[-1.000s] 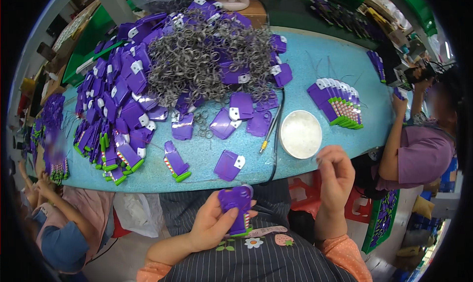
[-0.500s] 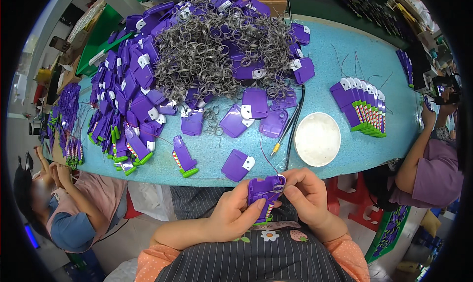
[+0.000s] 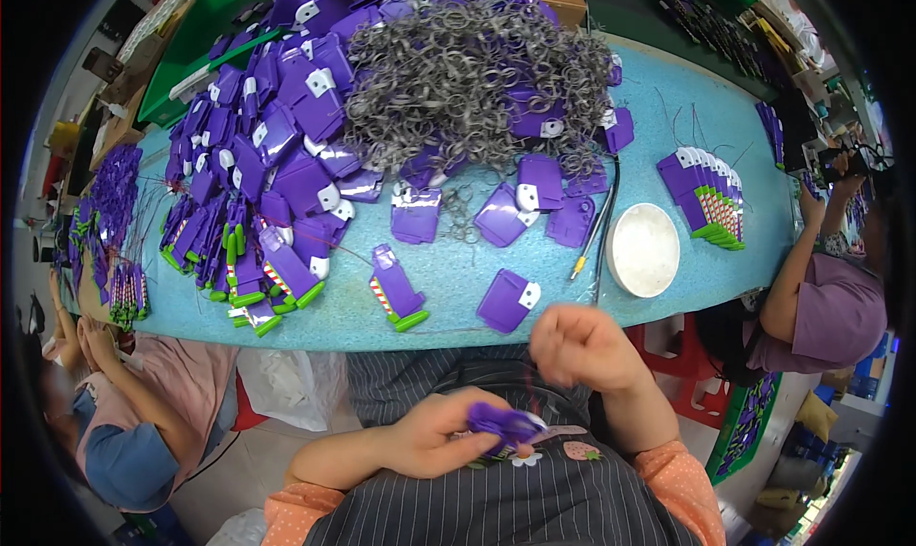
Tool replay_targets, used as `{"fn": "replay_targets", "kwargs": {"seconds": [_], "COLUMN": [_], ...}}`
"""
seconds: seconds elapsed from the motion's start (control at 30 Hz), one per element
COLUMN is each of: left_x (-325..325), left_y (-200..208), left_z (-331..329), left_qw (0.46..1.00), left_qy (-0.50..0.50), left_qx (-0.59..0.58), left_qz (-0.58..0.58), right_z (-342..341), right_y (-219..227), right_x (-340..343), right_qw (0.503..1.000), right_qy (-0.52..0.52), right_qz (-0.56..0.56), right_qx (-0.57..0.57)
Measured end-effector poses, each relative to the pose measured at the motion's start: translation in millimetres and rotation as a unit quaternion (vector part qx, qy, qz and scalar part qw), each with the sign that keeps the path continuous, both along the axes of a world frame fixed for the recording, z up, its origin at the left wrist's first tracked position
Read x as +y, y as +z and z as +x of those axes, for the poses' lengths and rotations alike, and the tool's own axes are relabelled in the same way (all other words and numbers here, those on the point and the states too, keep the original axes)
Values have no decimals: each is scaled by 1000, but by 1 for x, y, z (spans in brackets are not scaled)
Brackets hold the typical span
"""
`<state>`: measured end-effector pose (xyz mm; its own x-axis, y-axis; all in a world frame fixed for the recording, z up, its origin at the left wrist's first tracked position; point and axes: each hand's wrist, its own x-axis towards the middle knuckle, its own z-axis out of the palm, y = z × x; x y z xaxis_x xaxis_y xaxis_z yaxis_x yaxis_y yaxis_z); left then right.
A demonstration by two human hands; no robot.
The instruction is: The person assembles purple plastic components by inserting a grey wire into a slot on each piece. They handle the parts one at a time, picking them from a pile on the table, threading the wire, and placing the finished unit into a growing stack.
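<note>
My left hand [image 3: 441,438] is closed around a purple plastic housing [image 3: 498,424] with a white end, held low in front of my apron and blurred. Above and to the right of it, my right hand [image 3: 584,350] is apart from the housing, with its fingers curled together. Motion smears those fingertips, and whatever they pinch cannot be made out. A faint reddish thread or wire shows between the hands. On the table just beyond lie a purple cover with a white tab [image 3: 508,301] and a purple piece with green ends and a striped edge [image 3: 396,288].
A heap of grey metal rings [image 3: 468,88] lies over purple parts, with more purple pieces [image 3: 301,178] piled left. A round white container [image 3: 643,251] stands right of a cable [image 3: 607,217]. Fanned, wired purple pieces [image 3: 701,193] lie farther right. People sit at both sides.
My right hand has come off the housing and moved up and away. My left hand has lowered and turned the housing. The whole view has shifted, with the table things now farther right.
</note>
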<state>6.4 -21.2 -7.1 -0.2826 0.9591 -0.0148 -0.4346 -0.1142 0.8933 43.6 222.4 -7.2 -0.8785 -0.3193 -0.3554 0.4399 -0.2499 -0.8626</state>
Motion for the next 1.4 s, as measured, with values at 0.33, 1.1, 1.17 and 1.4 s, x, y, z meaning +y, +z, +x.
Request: {"fn": "replay_targets", "kwargs": {"seconds": [0.33,1.1,1.17,1.4], "left_x": [-20,13,14,14], "left_y": [-15,4,5,-5], "left_z": [14,0,0,10], "left_qw": [951,973,976,975], "left_qy": [143,107,115,175], "left_qx": [-245,-1,8,42], "left_qz": [-123,-204,-184,-128], "right_z": [15,9,9,10], "right_y": [-3,1,-8,-10], "right_x": [-34,-43,-41,-39], "right_qw": [900,974,976,959], "right_qy": [-185,-221,-204,-145], "right_qz": [377,51,-58,-222], "right_qx": [120,0,-46,-100]}}
